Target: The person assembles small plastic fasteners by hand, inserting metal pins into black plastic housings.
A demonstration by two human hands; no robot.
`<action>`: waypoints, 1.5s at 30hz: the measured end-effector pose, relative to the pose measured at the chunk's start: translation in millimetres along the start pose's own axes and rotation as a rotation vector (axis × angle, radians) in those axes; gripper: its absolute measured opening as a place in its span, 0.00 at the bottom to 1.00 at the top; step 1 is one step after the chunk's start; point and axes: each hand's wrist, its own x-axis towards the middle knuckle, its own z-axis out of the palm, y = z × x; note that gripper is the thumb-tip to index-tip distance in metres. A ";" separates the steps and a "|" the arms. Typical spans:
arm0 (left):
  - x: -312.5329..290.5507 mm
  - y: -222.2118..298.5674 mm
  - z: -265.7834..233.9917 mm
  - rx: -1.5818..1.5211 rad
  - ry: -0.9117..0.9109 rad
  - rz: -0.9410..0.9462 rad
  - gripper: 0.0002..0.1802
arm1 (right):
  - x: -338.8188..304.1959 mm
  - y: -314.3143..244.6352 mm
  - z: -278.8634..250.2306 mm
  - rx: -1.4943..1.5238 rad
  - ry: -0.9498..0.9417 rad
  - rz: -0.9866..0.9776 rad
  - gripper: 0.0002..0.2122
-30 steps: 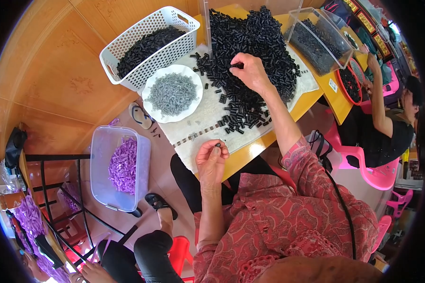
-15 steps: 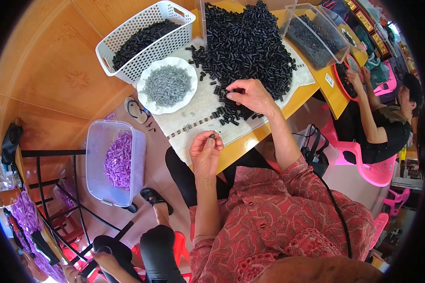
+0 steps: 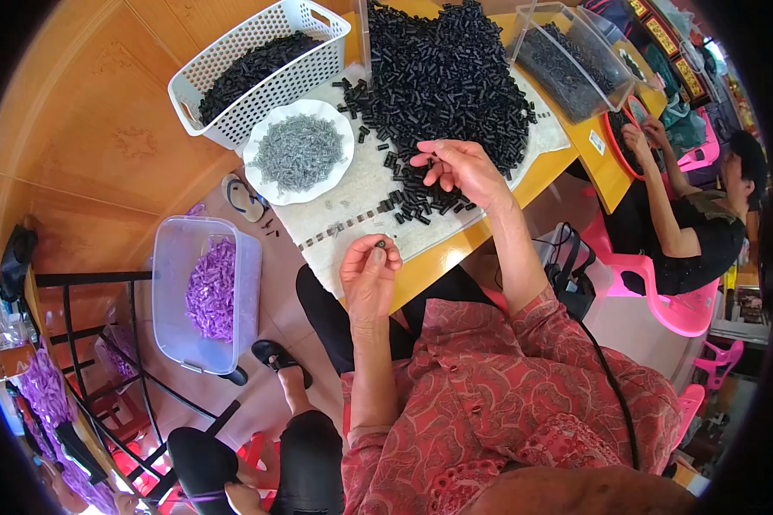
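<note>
My left hand (image 3: 369, 273) is closed in a pinch on a small black cylinder (image 3: 380, 245), its round end facing up, just off the near edge of the white cloth (image 3: 365, 180). My right hand (image 3: 464, 170) hovers at the near side of a large heap of short black cylinders (image 3: 447, 77), fingers apart and slightly bent. Nothing shows between them. Loose black cylinders (image 3: 425, 204) lie below that hand. Left of the heap, a white scalloped bowl (image 3: 258, 178) holds small clear pieces (image 3: 299, 151).
A white perforated basket (image 3: 275, 90) of black pieces stands behind the bowl. At the right is a clear bin (image 3: 575, 64); beyond it a co-worker (image 3: 687, 206) handles a red-rimmed tray (image 3: 617, 142). A clear tub (image 3: 167, 292) with purple pieces rests on the floor at left.
My right hand's fingers have spread from a near pinch, staying over the same spot. The left hand keeps its hold on the small cylinder. The view has shifted slightly.
</note>
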 end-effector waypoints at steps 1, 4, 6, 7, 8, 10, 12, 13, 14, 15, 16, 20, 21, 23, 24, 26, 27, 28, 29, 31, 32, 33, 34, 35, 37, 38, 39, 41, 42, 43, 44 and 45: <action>0.1 -0.1 0.1 0.001 0.001 0.000 0.10 | 0.7 2.4 -2.3 0.162 -0.013 0.026 0.15; 0.0 0.3 0.7 0.007 -0.001 0.008 0.10 | 0.1 5.7 -5.7 0.275 -0.057 0.042 0.15; -0.1 0.7 2.1 0.007 0.000 0.009 0.10 | -0.3 7.3 -7.7 0.292 -0.070 0.042 0.16; -0.2 0.8 2.4 0.007 0.001 0.010 0.10 | -0.6 7.7 -8.2 0.308 -0.083 0.041 0.16; -0.2 0.6 2.5 0.007 0.001 0.009 0.10 | -0.9 7.5 -8.5 0.308 -0.082 0.041 0.16; -0.2 0.5 2.3 0.012 0.003 0.008 0.10 | -1.6 6.2 -8.3 0.308 -0.069 0.060 0.16; -0.1 0.5 2.0 0.012 0.002 0.010 0.10 | -3.8 2.7 -5.2 0.312 -0.050 0.055 0.16; 0.0 0.5 1.8 0.012 0.000 0.012 0.10 | -4.7 1.5 -4.1 0.314 -0.030 0.049 0.15; 0.0 0.5 1.8 0.012 0.001 0.012 0.10 | -5.4 1.3 -4.4 0.315 -0.030 0.049 0.15; 0.2 0.4 1.7 0.013 -0.006 0.010 0.10 | -6.1 1.3 -5.1 0.243 -0.003 0.049 0.15; 0.4 0.3 1.6 0.014 -0.012 0.009 0.10 | -6.6 1.2 -5.4 0.170 0.023 0.048 0.15; 0.4 0.5 1.7 0.013 -0.011 0.013 0.10 | -12.1 -1.9 0.5 -0.104 0.041 -0.046 0.14; 0.4 0.7 2.0 0.012 -0.012 0.010 0.10 | -13.0 -2.3 2.2 -0.179 0.061 -0.080 0.12; 0.7 0.6 1.8 0.011 -0.012 0.006 0.10 | -14.3 -0.7 6.7 -0.254 0.082 -0.112 0.11; 1.0 0.2 1.5 0.010 -0.010 0.005 0.10 | -14.6 1.7 9.9 -0.361 0.130 -0.207 0.09; 1.5 -0.2 1.6 0.009 -0.012 0.002 0.10 | -17.3 5.3 18.7 -0.469 0.180 -0.304 0.08; 1.1 -0.1 2.1 0.014 -0.008 0.007 0.10 | -20.2 6.9 24.9 -0.632 0.174 -0.460 0.07; 0.6 -0.1 2.7 0.018 -0.005 0.010 0.10 | -23.5 8.9 31.6 -0.795 0.166 -0.617 0.06; 0.6 -0.3 3.2 0.017 -0.011 0.006 0.10 | -26.9 12.0 38.7 -0.906 0.176 -0.739 0.07; 0.0 0.9 2.5 0.018 0.008 0.006 0.11 | -36.5 13.4 54.3 -1.029 0.116 -0.772 0.09; -0.5 1.6 2.9 0.017 0.005 0.003 0.11 | -38.5 15.8 59.3 -1.072 0.078 -0.804 0.10; -0.9 2.3 3.4 0.018 0.003 0.007 0.11 | -40.4 16.3 63.3 -1.076 0.059 -0.818 0.10; -1.1 2.3 3.8 0.020 0.001 0.011 0.11 | -41.3 18.3 62.5 -1.077 0.062 -0.817 0.10; -1.0 2.0 4.0 0.019 -0.001 0.009 0.11 | -41.1 21.4 61.7 -1.110 0.031 -0.827 0.10; -0.8 1.4 4.1 0.023 0.004 0.008 0.11 | -43.6 22.9 61.4 -1.157 0.013 -0.827 0.09; -0.7 1.4 4.0 0.023 0.005 0.009 0.11 | -44.6 21.2 59.4 -1.157 0.012 -0.828 0.09; -0.7 1.4 3.5 0.021 0.004 0.011 0.11 | -46.2 19.3 56.0 -1.183 -0.019 -0.799 0.07; -0.5 1.5 3.5 0.020 0.004 0.013 0.11 | -48.4 15.8 49.9 -1.207 -0.051 -0.770 0.06; -0.4 1.7 4.2 0.017 0.004 0.010 0.11 | -48.7 14.0 47.0 -1.181 -0.036 -0.766 0.05; -0.3 1.9 4.4 0.015 0.004 0.008 0.11 | -48.5 13.0 43.8 -1.153 -0.021 -0.762 0.05; -0.3 1.7 4.4 0.014 0.005 0.008 0.11 | -48.1 12.6 39.3 -1.154 -0.021 -0.761 0.05; -0.1 1.6 4.4 0.012 0.001 0.005 0.11 | -47.0 12.0 34.1 -1.072 0.026 -0.751 0.05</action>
